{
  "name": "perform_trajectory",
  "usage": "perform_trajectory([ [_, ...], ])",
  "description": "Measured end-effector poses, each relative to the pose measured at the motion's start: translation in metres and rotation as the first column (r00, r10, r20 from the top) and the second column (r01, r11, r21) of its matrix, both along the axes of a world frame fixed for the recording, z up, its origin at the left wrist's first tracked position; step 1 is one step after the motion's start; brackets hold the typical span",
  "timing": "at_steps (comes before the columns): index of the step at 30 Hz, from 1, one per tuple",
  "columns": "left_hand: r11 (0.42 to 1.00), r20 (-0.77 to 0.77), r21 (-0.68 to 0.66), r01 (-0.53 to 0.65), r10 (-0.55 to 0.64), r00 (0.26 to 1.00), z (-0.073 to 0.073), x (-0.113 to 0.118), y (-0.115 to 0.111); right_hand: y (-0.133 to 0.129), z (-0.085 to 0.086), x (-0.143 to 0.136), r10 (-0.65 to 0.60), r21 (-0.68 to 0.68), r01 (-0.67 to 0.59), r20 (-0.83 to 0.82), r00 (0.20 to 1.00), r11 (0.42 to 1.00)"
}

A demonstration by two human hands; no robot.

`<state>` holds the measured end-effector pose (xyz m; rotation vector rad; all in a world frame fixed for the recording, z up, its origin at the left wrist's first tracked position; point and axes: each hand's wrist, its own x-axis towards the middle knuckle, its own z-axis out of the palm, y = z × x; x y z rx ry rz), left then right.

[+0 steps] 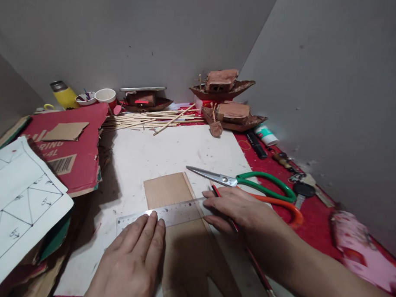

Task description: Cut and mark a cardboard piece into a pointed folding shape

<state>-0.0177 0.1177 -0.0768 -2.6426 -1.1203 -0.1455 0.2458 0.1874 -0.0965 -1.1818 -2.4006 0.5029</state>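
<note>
Yellow bottle, black-headed key.

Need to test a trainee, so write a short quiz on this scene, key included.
1. Which tool lies under the fingers of the left hand?
2. The handles of the scissors are: (a) both green; (b) one green, one orange; (c) both black.
3. Fill in: the right hand holds a ____.

Key: 1. The ruler. 2. (b). 3. Pencil.
</note>
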Motion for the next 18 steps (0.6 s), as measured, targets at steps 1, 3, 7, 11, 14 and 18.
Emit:
perform_trajectory([
  [1, 1.0, 0.0, -0.002, 0.004, -0.004, 1.0, -0.002, 0.0, -0.001, 0.0, -0.001, 0.0, 0.001, 0.003, -0.001, -0.002, 1.0, 1.0],
  [3, 1.0, 0.004, 0.006, -0.002, 0.002, 1.0, -0.009, 0.0, -0.003, -0.001, -0.002, 0.0, 0.009, 0.011, -0.009, -0.004, 1.0, 1.0],
  [7, 0.999, 0.02, 0.024, -0.026, 0.025, 0.999, -0.024, 0.0, -0.005, -0.001, -0.003, -0.001, 0.014, 0.01, -0.015, 0.027, 1.0, 1.0],
  [11, 0.999, 0.005, 0.042, -0.015, 0.015, 1.0, -0.027, -0.002, -0.006, -0.001, 0.001, -0.003, 0.018, 0.023, -0.019, 0.05, 0.999, 1.0],
  [14, 0.998, -0.015, 0.06, -0.002, 0.003, 1.0, -0.025, -0.003, -0.006, -0.002, 0.004, -0.005, 0.023, 0.026, -0.025, 0.065, 0.998, 0.999],
  [18, 0.996, -0.036, 0.093, -0.008, 0.011, 0.999, -0.023, -0.002, -0.006, -0.003, 0.001, -0.004, 0.028, 0.061, -0.032, 0.061, 0.998, 0.998],
])
